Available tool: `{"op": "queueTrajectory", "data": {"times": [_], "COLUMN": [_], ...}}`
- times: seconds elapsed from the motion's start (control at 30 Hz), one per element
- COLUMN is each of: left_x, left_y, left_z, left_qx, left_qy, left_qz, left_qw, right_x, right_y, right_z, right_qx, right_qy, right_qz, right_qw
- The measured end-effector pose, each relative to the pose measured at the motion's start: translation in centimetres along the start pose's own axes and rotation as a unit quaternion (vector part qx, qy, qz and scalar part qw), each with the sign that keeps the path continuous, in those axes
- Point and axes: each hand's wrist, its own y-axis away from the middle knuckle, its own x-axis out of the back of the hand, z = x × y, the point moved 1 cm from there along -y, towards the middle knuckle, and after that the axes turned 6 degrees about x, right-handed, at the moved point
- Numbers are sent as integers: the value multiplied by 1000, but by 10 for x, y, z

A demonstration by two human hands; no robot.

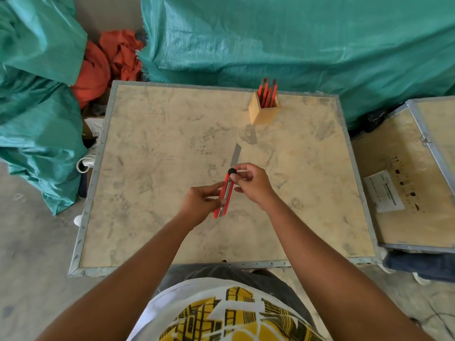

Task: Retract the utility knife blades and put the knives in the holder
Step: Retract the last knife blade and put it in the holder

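Observation:
I hold a red utility knife above the middle of the wooden board. Its grey blade sticks out far past the front end, pointing away from me. My left hand grips the rear of the handle. My right hand pinches the front part, fingertips at the black slider knob. A small wooden holder stands upright at the board's far right, with several red knives standing in it.
Green tarpaulin bundles lie beyond the board and at the left. Red cloth sits between them. A second framed board with a paper label lies at the right. The floor is bare concrete.

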Motion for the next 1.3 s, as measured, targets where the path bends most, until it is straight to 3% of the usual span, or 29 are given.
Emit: {"op": "queueTrajectory", "data": {"times": [0.2,0.4,0.53,0.97,1.3], "left_x": [-31,-62,-68,-68,-66], "left_y": [15,12,3,-12,-17], "left_z": [44,71,85,112,111], "left_qx": [-35,-73,-82,-100,-89], "left_qy": [44,65,100,158,169], "left_qz": [-51,2,38,27,20], "left_qw": [997,995,991,982,981], "right_x": [50,82,90,109,104], "right_y": [0,1,6,-3,-6], "right_z": [-42,-57,-53,-73,-73], "right_qx": [58,146,165,229,254], "right_qy": [2,59,86,141,155], "right_qz": [-24,-56,-92,-135,-117], "right_qw": [998,986,978,954,947]}}
